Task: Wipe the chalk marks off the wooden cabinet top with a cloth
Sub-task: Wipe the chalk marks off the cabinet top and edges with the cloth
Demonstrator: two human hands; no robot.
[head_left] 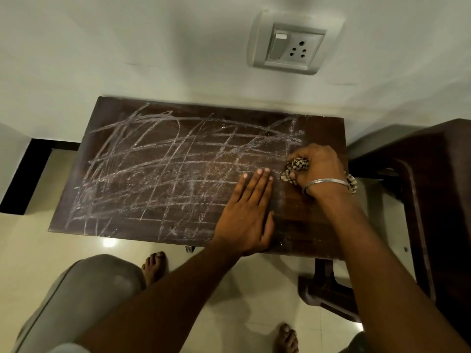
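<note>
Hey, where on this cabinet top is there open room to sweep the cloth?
The cabinet top lies bare from its left edge across the chalk marks to the left hand. The right end is crowded: the left hand lies flat, and the right hand grips the cloth.

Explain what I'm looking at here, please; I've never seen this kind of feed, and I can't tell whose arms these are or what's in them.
There is no machine: one camera sits on a person's head, looking down at their own arms. The dark wooden cabinet top stands against a wall and is covered in white chalk marks. The left hand lies flat on the wood, empty, seemingly steadying. The right hand is closed around a bunched patterned cloth, pressed onto the top near its right end. The strip near that end looks mostly chalk-free.
</note>
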